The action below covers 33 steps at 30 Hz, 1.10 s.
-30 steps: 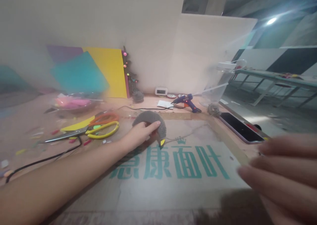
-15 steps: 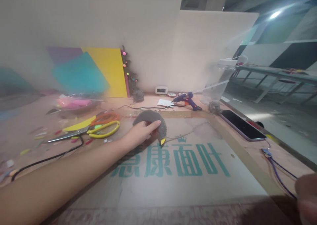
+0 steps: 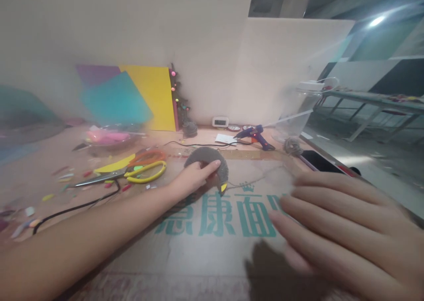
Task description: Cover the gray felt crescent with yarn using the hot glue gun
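A curved, crescent-like piece covered in grey yarn point(image 3: 207, 154), yellow at its lower tip, is gripped between the thumb and fingers of my left hand point(image 3: 195, 174). It is held over the pale board with green characters point(image 3: 217, 215). From its tip a thin grey strand runs right toward a small ball of grey yarn point(image 3: 293, 146). My right hand point(image 3: 344, 221) is close to the camera at the right, fingers stretched out and somewhat blurred, apart from the crescent. It covers part of the lettering and most of the phone point(image 3: 318, 159).
Left of the board lie yellow- and orange-handled scissors point(image 3: 145, 173) among scattered colourful scraps. A blue glue gun point(image 3: 256, 137) rests at the back, near a small digital clock point(image 3: 220, 122). A clear plastic cup point(image 3: 294, 115) stands right; coloured sheets point(image 3: 115, 98) lean against the wall.
My right hand has swung in from the lower right edge, now over the board's right side with fingers extended. My left hand keeps its hold on the crescent; the view has shifted slightly.
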### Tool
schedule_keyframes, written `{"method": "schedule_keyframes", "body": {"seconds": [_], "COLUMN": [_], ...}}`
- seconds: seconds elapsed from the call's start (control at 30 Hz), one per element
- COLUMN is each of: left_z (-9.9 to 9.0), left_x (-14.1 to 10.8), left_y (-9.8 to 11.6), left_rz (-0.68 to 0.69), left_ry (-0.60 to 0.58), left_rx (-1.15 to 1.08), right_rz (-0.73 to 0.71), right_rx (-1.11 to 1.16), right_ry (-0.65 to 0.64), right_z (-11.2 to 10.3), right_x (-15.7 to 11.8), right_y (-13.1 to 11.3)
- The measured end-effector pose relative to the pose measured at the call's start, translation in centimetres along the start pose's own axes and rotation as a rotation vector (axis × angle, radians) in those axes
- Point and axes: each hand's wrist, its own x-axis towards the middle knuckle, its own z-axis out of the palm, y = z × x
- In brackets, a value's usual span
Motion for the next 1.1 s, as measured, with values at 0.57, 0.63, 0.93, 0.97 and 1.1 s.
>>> {"method": "schedule_keyframes", "body": {"seconds": [0.57,0.63,0.93,0.97,1.1], "left_z": [-0.3,-0.3,-0.2,-0.2,-0.1], "left_x": [0.7,0.9,1.9,1.9,2.0], "left_y": [-0.2,-0.5,-1.8,-1.8,-2.1], "left_rz": [0.136,0.159,0.23,0.228,0.224], "left_ry": [0.107,0.098,0.117,0.131,0.2], "left_rx": [0.028,0.03,-0.063,-0.056,-0.044], "right_rz": [0.298,0.331,0.273,0.25,0.174], "right_rx": [0.293,0.339,0.441,0.432,0.345], "right_ry": [-0.163,-0.202,-0.204,-0.204,-0.228], "right_z": [9.6,10.1,11.2,10.8,9.2], "right_x": [2.2,2.0,1.7,1.9,2.6], "right_y": [3.9,4.0,4.0,3.9,3.6]}}
